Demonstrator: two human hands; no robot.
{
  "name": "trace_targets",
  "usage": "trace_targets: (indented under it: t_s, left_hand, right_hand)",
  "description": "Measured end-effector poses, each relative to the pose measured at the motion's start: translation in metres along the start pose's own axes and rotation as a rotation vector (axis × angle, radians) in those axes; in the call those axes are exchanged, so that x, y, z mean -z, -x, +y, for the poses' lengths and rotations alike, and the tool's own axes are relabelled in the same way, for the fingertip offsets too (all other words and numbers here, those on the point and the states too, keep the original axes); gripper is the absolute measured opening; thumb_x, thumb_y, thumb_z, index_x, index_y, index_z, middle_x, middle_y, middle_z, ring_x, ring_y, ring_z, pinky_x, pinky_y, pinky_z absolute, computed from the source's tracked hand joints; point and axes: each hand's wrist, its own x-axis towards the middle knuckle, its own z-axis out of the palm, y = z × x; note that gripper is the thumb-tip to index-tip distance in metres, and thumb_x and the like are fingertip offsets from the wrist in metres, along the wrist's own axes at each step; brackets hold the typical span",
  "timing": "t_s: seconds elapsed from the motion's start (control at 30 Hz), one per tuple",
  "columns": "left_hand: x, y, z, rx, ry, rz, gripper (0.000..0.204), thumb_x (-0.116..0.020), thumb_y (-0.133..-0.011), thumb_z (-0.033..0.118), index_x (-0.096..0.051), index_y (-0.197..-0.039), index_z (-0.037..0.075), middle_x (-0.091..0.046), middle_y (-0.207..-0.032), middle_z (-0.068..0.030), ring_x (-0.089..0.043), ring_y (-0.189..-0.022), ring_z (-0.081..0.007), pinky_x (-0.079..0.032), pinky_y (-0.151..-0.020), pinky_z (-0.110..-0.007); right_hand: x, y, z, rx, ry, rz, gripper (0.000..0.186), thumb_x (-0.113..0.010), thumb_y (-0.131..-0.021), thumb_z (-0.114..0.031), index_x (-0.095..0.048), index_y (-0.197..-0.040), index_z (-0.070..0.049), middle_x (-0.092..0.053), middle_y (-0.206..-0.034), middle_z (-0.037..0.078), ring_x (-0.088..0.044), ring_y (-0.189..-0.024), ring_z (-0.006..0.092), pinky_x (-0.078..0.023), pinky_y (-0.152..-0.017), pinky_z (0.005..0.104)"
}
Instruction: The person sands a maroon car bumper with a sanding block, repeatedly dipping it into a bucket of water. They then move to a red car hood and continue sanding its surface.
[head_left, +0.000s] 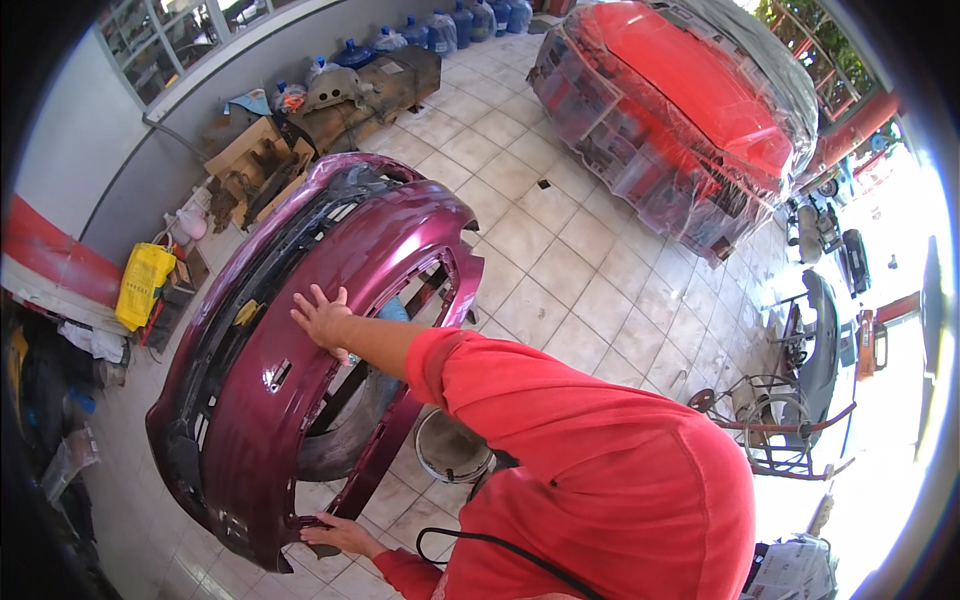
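A glossy purple car bumper (262, 340) stands tilted on the left, with black trim along its far edge and large openings on the near side. My right hand (322, 322) rests on its painted face, fingers spread and stretched out. At the bumper's near lower corner, my left hand (343, 537) grips the edge, its fingertips partly hidden against the part. Both arms wear red sleeves. Through the openings I see a grey tyre-like ring (350, 430) beneath the bumper, and beside it a round pail (452, 446). A black cord (500, 545) runs across my front.
A red car (690, 80) wrapped in clear plastic stands at the back right. Blue water jugs (440, 33) line the far wall. Cardboard boxes (262, 165) and a yellow bag (145, 283) lie to the left. A metal hand cart (775, 420) stands at right on the tiled floor.
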Motion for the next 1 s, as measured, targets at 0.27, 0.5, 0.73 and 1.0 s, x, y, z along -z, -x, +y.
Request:
trace_targets:
  t_s: [0.27, 0.5, 0.73, 1.0]
  left_hand:
    - [0.005, -0.063, -0.027, 0.077, 0.362, -0.072, 0.061, -0.04, -0.108, 0.03, -0.032, -0.158, -0.005, -0.028, -0.165, -0.0274, -0.025, -0.154, -0.0395, -0.017, -0.128, -0.045]
    - [0.03, -0.062, -0.031, 0.056, 0.224, 0.026, 0.077, -0.047, -0.107, 0.046, -0.032, -0.153, -0.014, -0.025, -0.163, -0.0359, -0.022, -0.154, -0.0459, -0.019, -0.128, -0.046]
    - [0.016, 0.012, 0.015, 0.011, 0.219, 0.06, 0.08, -0.05, -0.106, 0.046, -0.027, -0.157, -0.012, -0.024, -0.164, -0.034, -0.021, -0.155, -0.0457, -0.021, -0.127, -0.045]
    - [0.018, -0.062, -0.02, 0.17, 0.184, 0.018, 0.079, -0.049, -0.106, 0.045, -0.026, -0.157, -0.011, -0.023, -0.165, -0.0341, -0.018, -0.156, -0.0465, -0.018, -0.127, -0.048]
  right_hand:
    - [-0.007, -0.019, -0.004, 0.186, 0.309, 0.152, 0.148, -0.099, -0.05, -0.047, -0.015, -0.164, -0.005, -0.013, -0.169, 0.027, -0.01, -0.155, 0.0555, -0.018, -0.116, 0.0782]
    - [-0.012, -0.021, -0.005, 0.21, 0.187, 0.065, 0.159, -0.102, -0.05, -0.041, 0.002, -0.164, -0.001, 0.001, -0.17, 0.031, -0.003, -0.153, 0.0589, -0.02, -0.125, 0.0601]
    - [-0.002, -0.015, 0.014, 0.173, 0.232, 0.027, 0.159, -0.102, -0.052, -0.044, 0.003, -0.163, 0.002, 0.003, -0.168, 0.035, -0.002, -0.153, 0.0593, -0.016, -0.127, 0.0577]
    - [-0.005, -0.02, 0.006, 0.211, 0.307, 0.006, 0.16, -0.1, -0.053, -0.049, 0.004, -0.162, 0.004, 0.003, -0.168, 0.035, -0.003, -0.153, 0.0587, -0.018, -0.127, 0.0564]
